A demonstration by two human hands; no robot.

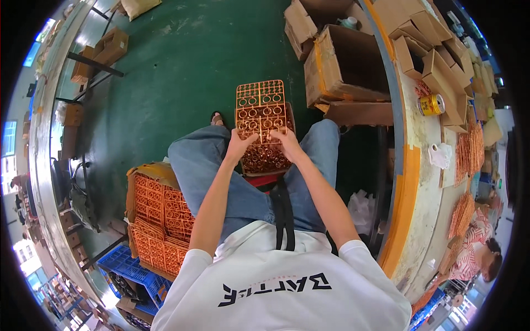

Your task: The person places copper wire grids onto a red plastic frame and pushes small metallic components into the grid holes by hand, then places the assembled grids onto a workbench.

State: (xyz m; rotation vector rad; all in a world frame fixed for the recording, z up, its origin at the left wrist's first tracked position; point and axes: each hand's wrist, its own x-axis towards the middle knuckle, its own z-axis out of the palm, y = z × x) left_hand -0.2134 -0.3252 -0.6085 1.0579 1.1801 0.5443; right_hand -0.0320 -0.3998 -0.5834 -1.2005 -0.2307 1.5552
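Note:
My left hand [242, 144] and my right hand [286, 143] grip the lower part of a copper-orange moulded frame [260, 100], one hand near each side. The frame is a flat grid carrying rows of rings, with larger rings toward its middle and small openings at its far end. My thumbs lie on its face; the fingers behind it are mostly hidden. Directly beneath, between my knees, a container is filled with loose copper-coloured rings [264, 160]. The frame covers part of this container.
At my left stands a cardboard box [130, 196] packed with similar frames [160, 218], beside a blue plastic crate [118, 262]. Open cartons [342, 66] stand ahead to the right. The right-hand bench [408, 220] bears a yellow can [430, 105], boxes and more frames.

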